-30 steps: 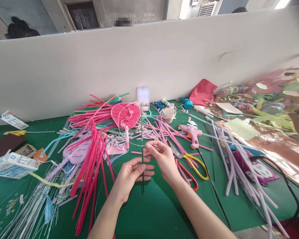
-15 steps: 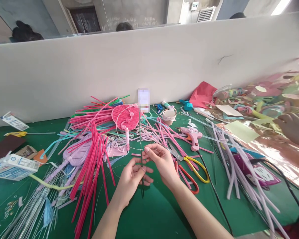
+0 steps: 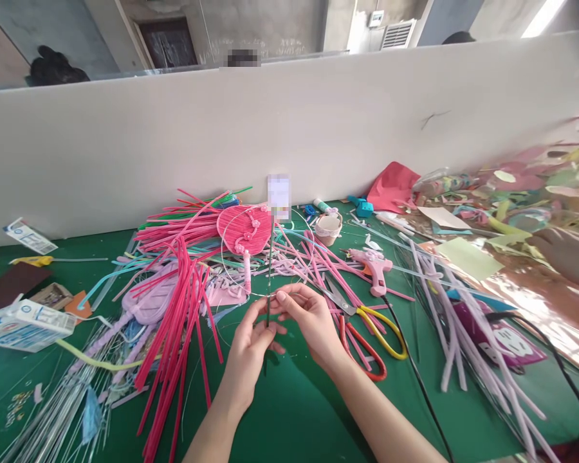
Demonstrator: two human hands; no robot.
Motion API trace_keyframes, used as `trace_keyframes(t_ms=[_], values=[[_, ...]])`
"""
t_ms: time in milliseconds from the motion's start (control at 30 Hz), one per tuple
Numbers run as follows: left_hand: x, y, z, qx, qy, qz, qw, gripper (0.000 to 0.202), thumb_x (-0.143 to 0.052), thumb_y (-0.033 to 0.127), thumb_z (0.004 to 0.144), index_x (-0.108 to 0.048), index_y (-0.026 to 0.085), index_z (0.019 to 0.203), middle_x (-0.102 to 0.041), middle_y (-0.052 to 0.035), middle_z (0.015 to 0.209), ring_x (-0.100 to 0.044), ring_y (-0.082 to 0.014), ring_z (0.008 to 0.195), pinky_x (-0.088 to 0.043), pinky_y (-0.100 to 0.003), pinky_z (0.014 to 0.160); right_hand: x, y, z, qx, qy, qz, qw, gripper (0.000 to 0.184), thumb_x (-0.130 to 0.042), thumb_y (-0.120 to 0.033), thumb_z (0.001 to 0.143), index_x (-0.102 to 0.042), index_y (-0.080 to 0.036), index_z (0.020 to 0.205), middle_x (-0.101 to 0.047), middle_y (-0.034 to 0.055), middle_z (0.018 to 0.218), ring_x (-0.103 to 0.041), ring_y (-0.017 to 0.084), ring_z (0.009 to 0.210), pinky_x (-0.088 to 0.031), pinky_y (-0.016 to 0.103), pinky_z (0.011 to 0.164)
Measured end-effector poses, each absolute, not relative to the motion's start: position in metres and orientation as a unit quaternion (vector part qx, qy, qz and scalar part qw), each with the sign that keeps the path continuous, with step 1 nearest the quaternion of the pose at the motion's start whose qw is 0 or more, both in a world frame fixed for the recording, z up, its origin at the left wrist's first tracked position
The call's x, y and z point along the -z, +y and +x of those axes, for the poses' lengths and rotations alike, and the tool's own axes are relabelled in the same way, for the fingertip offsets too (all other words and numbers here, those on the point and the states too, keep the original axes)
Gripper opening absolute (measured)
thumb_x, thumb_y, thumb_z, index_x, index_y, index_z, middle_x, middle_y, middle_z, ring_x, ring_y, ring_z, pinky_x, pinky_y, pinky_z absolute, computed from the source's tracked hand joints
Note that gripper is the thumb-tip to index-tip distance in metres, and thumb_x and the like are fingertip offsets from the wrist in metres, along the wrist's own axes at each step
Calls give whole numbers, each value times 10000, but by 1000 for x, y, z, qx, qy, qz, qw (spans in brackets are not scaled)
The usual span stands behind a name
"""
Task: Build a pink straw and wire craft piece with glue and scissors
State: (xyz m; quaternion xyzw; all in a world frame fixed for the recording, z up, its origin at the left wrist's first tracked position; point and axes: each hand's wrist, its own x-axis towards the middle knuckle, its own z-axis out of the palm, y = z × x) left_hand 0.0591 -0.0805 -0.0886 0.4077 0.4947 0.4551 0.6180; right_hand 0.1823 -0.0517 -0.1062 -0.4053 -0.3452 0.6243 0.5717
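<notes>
A thin dark green wire stem [image 3: 269, 270] stands nearly upright over the green table [image 3: 299, 405]. A thin silver wire ring [image 3: 231, 222] loops around its upper part. My left hand [image 3: 251, 344] pinches the stem from below. My right hand [image 3: 306, 318] pinches it just above, where the ring meets the stem. Both hands' fingers are closed on it. Behind the stem lies a pink woven fan shape [image 3: 244, 228] with small pink flowers.
Heaps of pink pipe cleaners [image 3: 178, 302] lie to the left. Scissors with yellow handles [image 3: 379, 325], red-handled ones [image 3: 361, 350] and a pink glue gun [image 3: 374, 267] lie to the right. Another person's hand [image 3: 567, 254] rests at far right on coloured paper scraps. A white partition [image 3: 270, 128] bounds the far side.
Both hands have slid up the stem and come closer together, near the ring's lower edge. The other person's hand has come into view at the right.
</notes>
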Motion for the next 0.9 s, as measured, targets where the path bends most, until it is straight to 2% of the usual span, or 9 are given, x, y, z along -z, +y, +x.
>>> trace_keyframes(t_ms=[67,133,200,267,367,533,900], values=[[89,-81,59,-461,499,408,611,373,-630,260,812,-619,221,1183,-616,-60,1066,-556,-138,763,-430,-204,531,106,-52,182,-620,-350,-404,575,269,-782,-424,745,-682,-185,818,-734,30,756,-708,165,702,-534,247,606],[90,-81,58,-466,504,403,606,353,-623,240,806,-636,225,1159,-596,-24,900,-500,-112,687,-366,-188,505,106,-53,181,-614,-353,-403,579,264,-782,-421,746,-684,-185,812,-729,27,759,-712,167,704,-541,248,603],[91,-81,58,-467,512,390,606,348,-613,225,797,-646,238,1144,-511,22,740,-418,-92,604,-310,-182,486,106,-53,180,-609,-356,-403,584,255,-784,-414,747,-687,-186,805,-725,23,764,-714,166,702,-544,245,602],[91,-82,57,-468,520,378,606,346,-605,233,789,-653,246,1131,-427,50,660,-344,-83,551,-266,-182,474,106,-53,179,-603,-361,-403,586,246,-787,-407,745,-693,-186,802,-721,19,769,-712,161,690,-543,243,596],[90,-82,58,-467,523,374,607,330,-613,304,800,-661,239,1119,-391,55,643,-318,-84,539,-248,-187,472,108,-52,180,-598,-366,-406,586,245,-786,-406,746,-702,-184,809,-717,18,774,-706,157,674,-541,244,594],[93,-81,58,-472,529,374,598,380,-614,438,837,-654,224,1149,-427,33,705,-323,-91,572,-221,-186,465,110,-50,181,-595,-364,-408,589,261,-792,-409,735,-703,-175,812,-719,18,753,-699,151,650,-540,243,597],[95,-81,57,-475,517,374,606,401,-641,446,826,-663,215,1153,-428,31,692,-318,-94,569,-211,-188,457,108,-51,180,-601,-358,-407,588,242,-795,-393,737,-700,-178,795,-726,3,727,-703,135,622,-533,217,578]])
